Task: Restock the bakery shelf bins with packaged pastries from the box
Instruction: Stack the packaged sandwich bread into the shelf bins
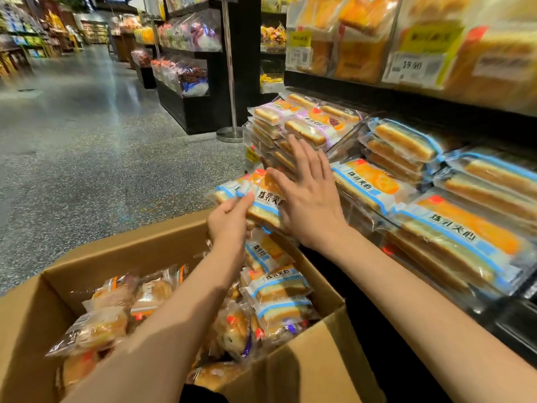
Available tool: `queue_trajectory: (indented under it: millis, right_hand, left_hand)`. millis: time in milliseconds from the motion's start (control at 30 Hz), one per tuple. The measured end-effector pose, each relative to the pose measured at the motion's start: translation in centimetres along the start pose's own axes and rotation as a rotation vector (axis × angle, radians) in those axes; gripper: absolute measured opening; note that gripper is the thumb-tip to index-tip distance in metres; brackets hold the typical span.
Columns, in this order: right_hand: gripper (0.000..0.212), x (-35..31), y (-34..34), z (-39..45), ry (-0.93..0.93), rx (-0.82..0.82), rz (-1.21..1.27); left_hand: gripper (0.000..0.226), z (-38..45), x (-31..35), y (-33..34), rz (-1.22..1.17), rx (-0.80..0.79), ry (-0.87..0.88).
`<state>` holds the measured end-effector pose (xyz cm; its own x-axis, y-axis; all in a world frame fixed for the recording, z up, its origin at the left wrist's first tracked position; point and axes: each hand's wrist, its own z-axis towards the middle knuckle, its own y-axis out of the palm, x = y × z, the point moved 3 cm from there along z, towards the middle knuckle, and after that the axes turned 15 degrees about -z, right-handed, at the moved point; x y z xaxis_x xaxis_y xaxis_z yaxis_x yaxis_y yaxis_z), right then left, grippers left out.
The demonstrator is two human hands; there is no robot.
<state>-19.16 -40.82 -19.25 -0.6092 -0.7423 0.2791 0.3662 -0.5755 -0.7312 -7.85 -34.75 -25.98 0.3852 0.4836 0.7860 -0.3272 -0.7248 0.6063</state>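
Brown cardboard forms the open box point(139, 251), heaped with clear-wrapped pastries. Beside it the shelf bins point(453, 216) hold stacked packs of long golden cake slices, blue-edged with orange panels and black print. Above the box's far corner, the pastry pack point(266, 203) of that same kind is held aloft: the left hand point(229, 222) has a closed grip pinching its end, while the right hand point(308, 196) lies flat against it, fingers straight.
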Motion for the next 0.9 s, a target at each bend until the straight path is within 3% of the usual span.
queue_trajectory:
  millis: [67, 133, 200, 233, 300, 367, 500, 600, 667, 800, 900]
  right_hand:
    - [0.065, 0.5, -0.8, 0.1, -0.144, -0.162, 0.046]
    - [0.084, 1.3, -0.6, -0.2, -0.155, -0.383, 0.124]
    - [0.099, 2.1, -1.0, -0.2, -0.161, -0.422, 0.078]
    - [0.101, 2.5, -1.2, -0.1, -0.160, -0.415, 0.074]
    - [0.097, 3.6, -2.0, 0.4, -0.117, -0.405, 0.142]
    - [0.089, 5.1, -2.6, 1.0, -0.032, -0.391, 0.210]
    - [0.083, 9.0, -3.0, 1.5, 0.154, -0.335, -0.048]
    - [0.071, 11.1, -0.8, 0.8, 0.260, -0.518, -0.151]
    - [0.067, 11.6, 0.3, 0.2, 0.282, -0.625, -0.116]
    - [0.077, 10.8, -0.4, 1.3, 0.213, -0.549, -0.134]
    - [0.071, 9.7, 0.6, 1.4, 0.223, -0.565, -0.111]
  left_hand:
    - [0.013, -0.8, 0.0, 1.2, -0.048, -0.053, 0.008]
    - [0.004, -1.6, 0.1, 2.3, -0.106, -0.108, -0.005]
    - [0.024, -2.1, 0.2, 3.0, -0.177, -0.136, -0.013]
    - [0.024, -2.3, 0.2, 3.3, -0.201, -0.143, -0.002]
    - [0.012, -2.8, 0.3, 4.1, -0.287, -0.165, -0.018]
    - [0.023, -3.1, 0.1, 4.8, -0.371, -0.194, -0.062]
    - [0.034, -3.1, -0.2, 5.0, -0.384, -0.168, -0.063]
    - [0.038, -2.7, -0.7, 4.5, -0.368, -0.128, -0.071]
    - [0.038, -2.2, -1.0, 4.2, -0.357, -0.097, -0.062]
    - [0.024, -2.0, -1.6, 3.8, -0.290, -0.100, -0.036]
    - [0.013, -1.9, -2.0, 3.8, -0.277, -0.098, -0.026]
